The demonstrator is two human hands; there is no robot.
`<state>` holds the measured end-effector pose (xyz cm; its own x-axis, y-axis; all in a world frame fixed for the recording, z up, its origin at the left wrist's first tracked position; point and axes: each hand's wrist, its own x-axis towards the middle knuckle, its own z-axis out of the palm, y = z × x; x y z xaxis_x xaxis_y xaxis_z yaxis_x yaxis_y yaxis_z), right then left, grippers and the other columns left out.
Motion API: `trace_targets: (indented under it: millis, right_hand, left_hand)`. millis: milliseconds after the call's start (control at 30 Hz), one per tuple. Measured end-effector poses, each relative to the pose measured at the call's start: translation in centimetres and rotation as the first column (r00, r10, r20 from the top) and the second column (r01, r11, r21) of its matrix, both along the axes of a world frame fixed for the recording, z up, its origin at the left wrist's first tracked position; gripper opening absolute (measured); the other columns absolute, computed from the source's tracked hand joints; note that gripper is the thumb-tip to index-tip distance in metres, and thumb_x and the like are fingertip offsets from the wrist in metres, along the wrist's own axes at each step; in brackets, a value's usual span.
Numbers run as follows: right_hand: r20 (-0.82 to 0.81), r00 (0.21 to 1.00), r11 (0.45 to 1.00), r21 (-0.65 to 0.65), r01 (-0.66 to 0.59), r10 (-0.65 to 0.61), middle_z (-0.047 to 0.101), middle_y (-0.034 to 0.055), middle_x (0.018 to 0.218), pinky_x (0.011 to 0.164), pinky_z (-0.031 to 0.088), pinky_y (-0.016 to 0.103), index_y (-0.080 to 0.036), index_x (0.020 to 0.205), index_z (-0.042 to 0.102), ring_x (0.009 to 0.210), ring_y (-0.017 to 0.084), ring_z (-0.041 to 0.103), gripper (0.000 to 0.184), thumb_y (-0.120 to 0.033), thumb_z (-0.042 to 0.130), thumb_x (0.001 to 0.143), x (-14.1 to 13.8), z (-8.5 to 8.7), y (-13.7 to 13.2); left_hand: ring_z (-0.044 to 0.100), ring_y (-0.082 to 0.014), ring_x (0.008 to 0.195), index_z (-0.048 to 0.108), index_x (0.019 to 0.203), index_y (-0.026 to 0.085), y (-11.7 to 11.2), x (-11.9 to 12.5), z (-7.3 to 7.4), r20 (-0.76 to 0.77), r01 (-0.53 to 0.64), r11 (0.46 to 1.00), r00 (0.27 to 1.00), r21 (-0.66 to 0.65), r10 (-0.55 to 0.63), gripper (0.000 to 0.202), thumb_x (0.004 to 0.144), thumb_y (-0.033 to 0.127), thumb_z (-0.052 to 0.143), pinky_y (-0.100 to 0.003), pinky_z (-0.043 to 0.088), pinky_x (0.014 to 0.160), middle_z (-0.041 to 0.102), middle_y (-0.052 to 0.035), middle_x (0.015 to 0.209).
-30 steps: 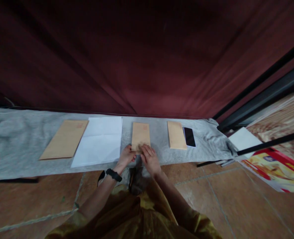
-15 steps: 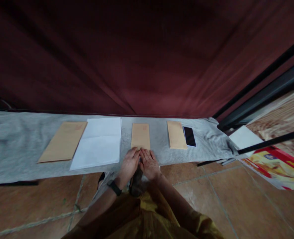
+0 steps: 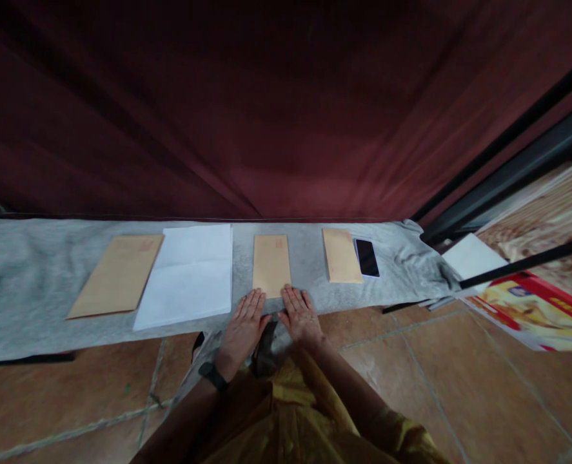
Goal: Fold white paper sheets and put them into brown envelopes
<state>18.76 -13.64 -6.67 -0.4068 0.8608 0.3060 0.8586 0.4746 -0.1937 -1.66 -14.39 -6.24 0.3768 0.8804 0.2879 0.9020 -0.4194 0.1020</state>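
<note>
My left hand and my right hand lie flat and open, side by side, on the near edge of a grey cloth. Their fingertips rest just below a small brown envelope, which lies upright on the cloth; neither hand holds anything. A black watch sits on my left wrist. To the left lie a white sheet of paper and a larger brown envelope. To the right lie another small brown envelope and a black phone beside it.
A dark red curtain hangs behind the cloth. Brown floor tiles run along the near side. At the right lie a white sheet, a red and yellow printed poster and black metal bars.
Both hands have slid back off the middle envelope toward me and flattened out with fingers spread. The envelope stays in place.
</note>
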Motion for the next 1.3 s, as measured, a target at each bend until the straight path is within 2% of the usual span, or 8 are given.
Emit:
trace_targets:
  millis: [300, 433, 533, 667, 767, 867, 1133, 1300]
  right_hand:
    - [-0.017, 1.0, 1.0, -0.011, 0.025, -0.025, 0.043, 0.0154, 0.157, 0.123, 0.028, 0.048, -0.009, 0.156, 0.035, 0.147, 0.027, 0.039, 0.061, -0.036, 0.046, 0.103, 0.9, 0.0, -0.3]
    - [-0.021, 0.999, 1.0, 0.013, 0.026, -0.026, 0.045, 0.0151, 0.156, 0.123, 0.028, 0.048, -0.01, 0.155, 0.038, 0.147, 0.026, 0.04, 0.058, -0.035, 0.045, 0.103, 0.7, -0.3, -0.2]
    - [-0.02, 0.999, 0.999, 0.035, 0.026, -0.025, 0.048, 0.0154, 0.154, 0.123, 0.028, 0.048, -0.008, 0.152, 0.043, 0.146, 0.026, 0.041, 0.056, -0.035, 0.044, 0.103, 0.7, -0.8, -0.1]
    - [-0.014, 0.999, 0.997, 0.062, 0.047, -0.046, 0.05, 0.0161, 0.152, 0.122, 0.029, 0.049, -0.008, 0.15, 0.046, 0.143, 0.026, 0.044, 0.055, -0.036, 0.045, 0.103, 0.6, -1.4, 0.1]
    - [-0.008, 0.999, 0.995, 0.082, 0.05, -0.05, 0.05, 0.0154, 0.152, 0.121, 0.031, 0.049, -0.008, 0.15, 0.046, 0.143, 0.026, 0.045, 0.053, -0.034, 0.046, 0.102, 0.6, -1.7, 0.2]
    - [-0.012, 0.999, 0.994, 0.102, 0.048, -0.047, 0.05, 0.0153, 0.152, 0.121, 0.031, 0.047, -0.008, 0.15, 0.045, 0.143, 0.025, 0.044, 0.053, -0.032, 0.048, 0.102, 0.7, -1.9, 0.3]
    - [-0.031, 0.998, 0.994, 0.088, 0.065, -0.063, 0.052, 0.015, 0.151, 0.122, 0.029, 0.047, -0.012, 0.151, 0.044, 0.142, 0.025, 0.046, 0.056, -0.035, 0.05, 0.101, 0.5, -2.0, 0.2]
    - [-0.051, 0.997, 0.996, 0.063, 0.067, -0.063, 0.051, 0.0139, 0.152, 0.122, 0.029, 0.047, -0.013, 0.152, 0.044, 0.142, 0.025, 0.046, 0.056, -0.035, 0.05, 0.101, 0.4, -1.8, 0.1]
  left_hand:
    - [0.037, -0.0281, 0.148, 0.05, 0.144, 0.004, 0.2, 0.5, 0.3, 0.061, -0.003, 0.999, 0.998, 0.036, 0.001, 0.056, 0.103, 0.04, 0.036, -0.048, 0.034, 0.122, 0.047, -0.0203, 0.154]
    - [0.033, -0.0252, 0.151, 0.047, 0.147, 0.007, 1.3, 1.4, 0.9, 0.099, 0.046, 0.999, 0.994, 0.019, -0.047, 0.052, 0.103, 0.033, 0.034, -0.047, 0.034, 0.122, 0.045, -0.0162, 0.157]
    - [0.028, -0.0252, 0.153, 0.041, 0.152, 0.009, 3.3, 2.8, 1.4, 0.11, 0.043, 0.999, 0.993, -0.003, -0.042, 0.054, 0.103, 0.031, 0.033, -0.047, 0.032, 0.123, 0.041, -0.0146, 0.16]
    - [0.022, -0.0262, 0.154, 0.035, 0.154, 0.006, 7.5, 5.2, 2.0, 0.103, 0.051, 0.997, 0.994, -0.059, -0.044, 0.059, 0.103, 0.033, 0.03, -0.047, 0.027, 0.124, 0.034, -0.016, 0.163]
    - [0.025, -0.0284, 0.154, 0.036, 0.153, 0.002, 10.2, 6.6, 2.2, 0.07, -0.001, 0.992, 0.998, -0.127, 0.01, 0.061, 0.102, 0.036, 0.029, -0.047, 0.025, 0.125, 0.035, -0.0186, 0.162]
    - [0.027, -0.0305, 0.152, 0.039, 0.151, 0.002, 11.4, 7.0, 1.8, 0.026, -0.041, 0.988, 0.999, -0.149, 0.045, 0.064, 0.102, 0.041, 0.031, -0.048, 0.023, 0.125, 0.036, -0.0203, 0.161]
    - [0.033, -0.0295, 0.15, 0.04, 0.151, 0.003, 9.7, 4.2, 0.0, 0.015, -0.02, 0.998, 1.0, -0.059, 0.021, 0.064, 0.101, 0.043, 0.032, -0.049, 0.03, 0.121, 0.041, -0.0224, 0.158]
    - [0.037, -0.0272, 0.149, 0.042, 0.151, 0.01, 6.8, 2.8, -0.2, 0.044, -0.067, 0.998, 0.997, -0.015, 0.067, 0.057, 0.101, 0.036, 0.034, -0.049, 0.034, 0.12, 0.045, -0.018, 0.156]
